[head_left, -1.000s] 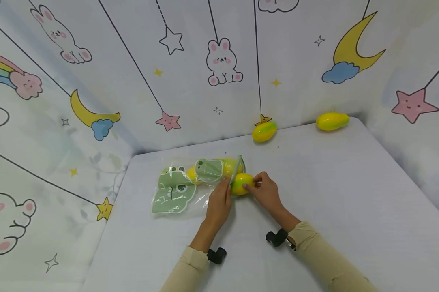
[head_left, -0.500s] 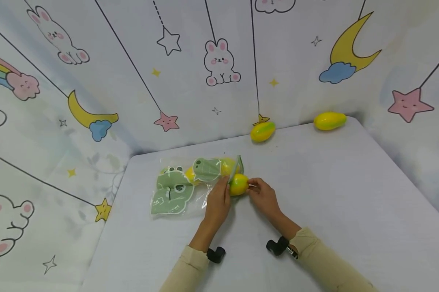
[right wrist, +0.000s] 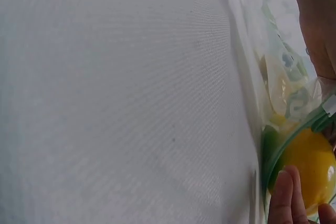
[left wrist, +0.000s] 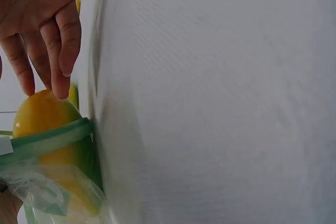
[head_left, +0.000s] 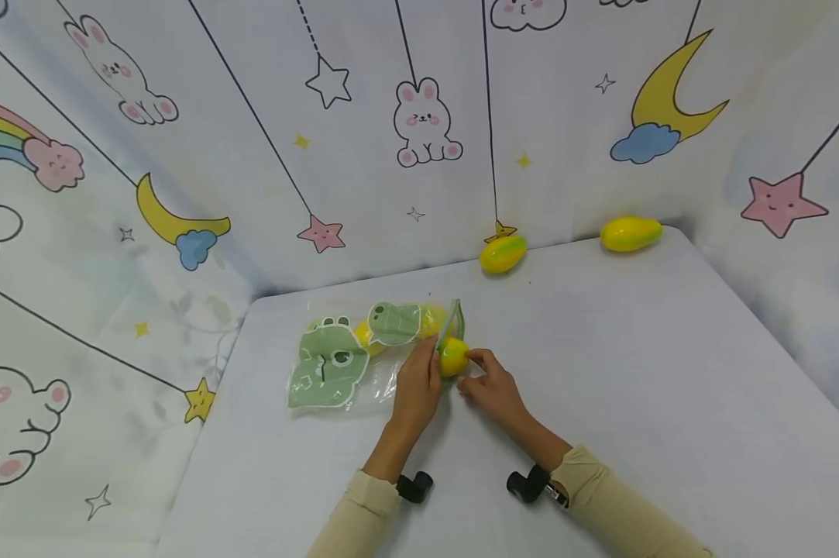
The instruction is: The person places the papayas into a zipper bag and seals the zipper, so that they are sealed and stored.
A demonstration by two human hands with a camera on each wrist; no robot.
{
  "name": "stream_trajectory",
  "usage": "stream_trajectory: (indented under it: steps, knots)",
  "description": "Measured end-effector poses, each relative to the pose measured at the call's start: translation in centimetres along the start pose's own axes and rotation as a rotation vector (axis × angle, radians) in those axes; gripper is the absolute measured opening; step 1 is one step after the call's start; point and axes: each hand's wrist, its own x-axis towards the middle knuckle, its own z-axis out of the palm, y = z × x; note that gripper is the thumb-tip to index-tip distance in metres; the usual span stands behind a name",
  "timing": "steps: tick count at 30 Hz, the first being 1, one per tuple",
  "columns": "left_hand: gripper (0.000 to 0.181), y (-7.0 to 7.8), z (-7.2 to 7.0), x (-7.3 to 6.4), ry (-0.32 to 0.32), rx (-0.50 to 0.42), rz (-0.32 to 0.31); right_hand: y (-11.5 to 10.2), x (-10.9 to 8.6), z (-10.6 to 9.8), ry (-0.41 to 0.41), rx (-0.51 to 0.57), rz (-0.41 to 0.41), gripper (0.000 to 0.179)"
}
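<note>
A clear zip bag [head_left: 330,370] with a green cartoon animal print lies on the table, its green-edged mouth facing right. Several yellow papaya-like fruits show through the plastic. One yellow-green papaya [head_left: 454,358] sits partly inside the mouth, its rounded end sticking out. My left hand [head_left: 417,384] holds the bag's near edge at the opening. With fairly straight fingers, my right hand [head_left: 494,391] presses the papaya's outer end. In the left wrist view, the right fingertips [left wrist: 62,90] touch the papaya's end, and the green zip band [left wrist: 52,137] crosses around its middle.
Two more yellow-green fruits lie along the table's back edge: one papaya [head_left: 503,254] at the middle, another papaya [head_left: 631,234] at the back right corner. A cartoon-printed cloth wall [head_left: 363,170] rises right behind the white table [head_left: 600,349].
The papaya has slid left, deeper into the bag's mouth, and less of it shows. My right hand has followed it left, its fingers now against the end. The left hand stays at the opening.
</note>
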Motion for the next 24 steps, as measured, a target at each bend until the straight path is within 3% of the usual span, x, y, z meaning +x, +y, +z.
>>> stream_trajectory:
  steps: [14,18,24]
  knots:
    - [0.032,-0.19,-0.31,-0.19,0.011,-0.003,0.002,-0.69,0.36,0.29,-0.083,0.08,0.045,0.046]
    - [0.032,0.0,-0.49,-0.15,0.016,0.01,-0.013,-0.71,0.5,0.42,-0.124,0.085,0.02,0.046]
    - [0.032,0.45,-0.56,-0.16,0.027,-0.001,-0.009,-0.54,0.43,0.59,-0.243,0.016,-0.079,0.051]
